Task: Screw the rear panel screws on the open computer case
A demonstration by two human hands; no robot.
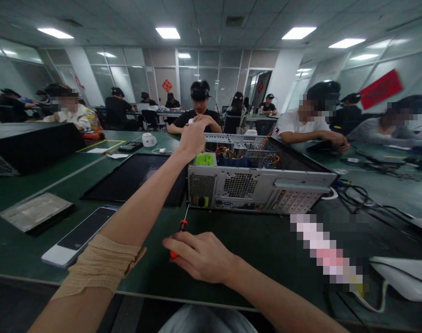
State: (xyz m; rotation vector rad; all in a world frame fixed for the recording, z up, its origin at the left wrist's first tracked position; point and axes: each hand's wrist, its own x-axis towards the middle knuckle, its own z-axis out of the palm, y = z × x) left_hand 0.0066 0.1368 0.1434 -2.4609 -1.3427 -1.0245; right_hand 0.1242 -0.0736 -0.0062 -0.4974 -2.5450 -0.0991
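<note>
An opened computer case (262,185) lies on its side on the green table, its back panel facing me and its wires and inner parts showing from above. My right hand (205,256) is closed around the red and black handle of a screwdriver (183,225). The shaft slants up towards the lower left corner of the case; whether its tip touches anything I cannot tell. My left arm, with a tan bandage, reaches forward, and my left hand (192,141) is at the upper left edge of the case. Its fingers are mostly hidden.
Left of the case lies a black side panel (137,178). Nearer me are a white and black phone-like device (81,236) and a metal hard drive (37,210). Another computer case (37,145) stands at far left. Black cables (366,199) spread at right. Several people sit around.
</note>
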